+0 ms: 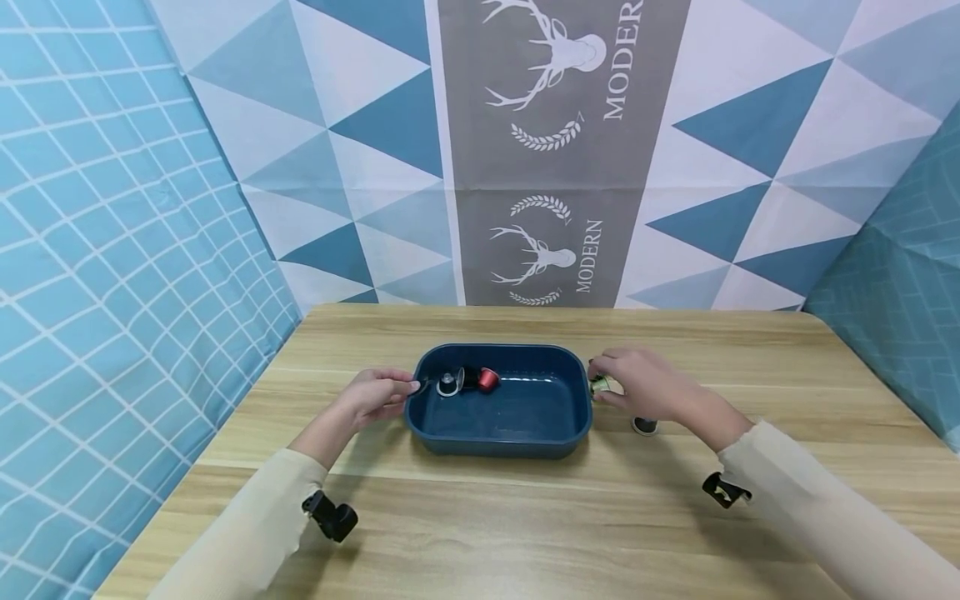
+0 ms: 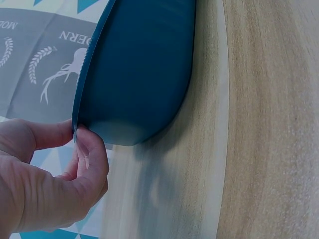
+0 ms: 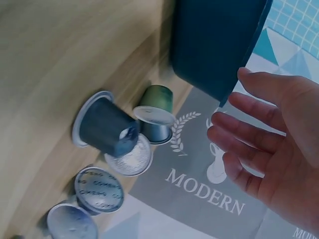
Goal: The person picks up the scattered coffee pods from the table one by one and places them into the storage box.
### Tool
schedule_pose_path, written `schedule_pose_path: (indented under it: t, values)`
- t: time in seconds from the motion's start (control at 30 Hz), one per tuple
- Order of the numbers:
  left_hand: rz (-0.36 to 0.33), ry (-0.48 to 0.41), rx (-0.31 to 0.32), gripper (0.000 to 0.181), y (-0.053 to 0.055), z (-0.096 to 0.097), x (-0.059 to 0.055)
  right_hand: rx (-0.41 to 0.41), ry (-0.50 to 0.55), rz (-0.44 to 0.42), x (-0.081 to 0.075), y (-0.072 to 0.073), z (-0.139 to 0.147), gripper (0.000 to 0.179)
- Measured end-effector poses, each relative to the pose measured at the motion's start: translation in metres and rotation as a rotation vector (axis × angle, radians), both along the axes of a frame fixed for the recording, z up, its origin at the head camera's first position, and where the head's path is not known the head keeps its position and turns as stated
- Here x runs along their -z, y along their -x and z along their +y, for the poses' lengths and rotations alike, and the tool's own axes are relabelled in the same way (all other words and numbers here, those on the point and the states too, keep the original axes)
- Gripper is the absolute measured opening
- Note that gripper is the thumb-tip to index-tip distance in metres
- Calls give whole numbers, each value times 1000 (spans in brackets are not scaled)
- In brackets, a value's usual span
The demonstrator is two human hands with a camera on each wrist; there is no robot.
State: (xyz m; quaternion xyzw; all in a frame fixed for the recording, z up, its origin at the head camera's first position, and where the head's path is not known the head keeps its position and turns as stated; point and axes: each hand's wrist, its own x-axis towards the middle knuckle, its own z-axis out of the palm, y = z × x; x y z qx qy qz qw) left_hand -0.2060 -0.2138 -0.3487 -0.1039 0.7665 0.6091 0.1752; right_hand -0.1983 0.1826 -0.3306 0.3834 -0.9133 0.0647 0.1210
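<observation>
The tray [image 1: 525,408] is a plain dark blue. One capsule [image 1: 488,381] is red; a second capsule [image 3: 159,94] is green with a pale silvery face, and a dark capsule [image 3: 105,127] has a silver rim. Dark lettering runs in rows across a silvery lid [image 3: 99,190]. The table [image 1: 487,533] shows tan wood grain, the sleeves [image 1: 255,517] cream. White, pale blue and deeper blue triangles cover the backdrop [image 1: 390,125]; its grey band [image 1: 480,158] carries white stags, sprigs and "MODERN". The left cloth [image 1: 90,250] is bright blue with a white grid, the right cloth [image 1: 892,283] teal with a brick-like pattern.
</observation>
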Motion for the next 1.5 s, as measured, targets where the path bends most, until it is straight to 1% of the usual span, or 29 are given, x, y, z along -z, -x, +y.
schedule_pose_path:
  t: [0.1, 0.23, 0.33, 0.53, 0.67, 0.77, 1.03, 1.17, 1.3, 1.4, 1.5]
  values:
    - [0, -8, -5, 36, 0, 1, -1, 24, -5, -9, 3, -3, 5, 21]
    - [0, -11, -9, 33, -1, 1, -2, 67, -26, -50, 6, -7, 13, 20]
    - [1, -6, -6, 35, 0, 1, -1, 77, -34, -73, 9, -9, 20, 18]
    - [2, -10, -11, 35, -1, 0, 0, 71, -14, -62, 16, -11, 32, 16]
    - [-1, -6, -12, 34, 0, 1, 0, 89, -16, -65, 20, -14, 39, 15]
    - [-3, -3, -20, 34, 0, 2, -1, 117, -29, -89, 23, -16, 44, 17]
    - [7, -13, -15, 35, -2, 3, -4, 180, -49, -166, 29, -18, 53, 19]
    - [4, -8, -17, 34, -1, 3, -3, 166, -61, -166, 33, -18, 56, 19]
    - [-1, 5, -23, 34, 0, 2, -2, 121, -53, -136, 38, -17, 58, 18]
    - [0, 6, -20, 34, 1, 2, -1, 106, -44, -118, 41, -16, 58, 19]
    - [-1, 8, -18, 34, 1, 2, 0, 107, -37, -107, 44, -17, 57, 19]
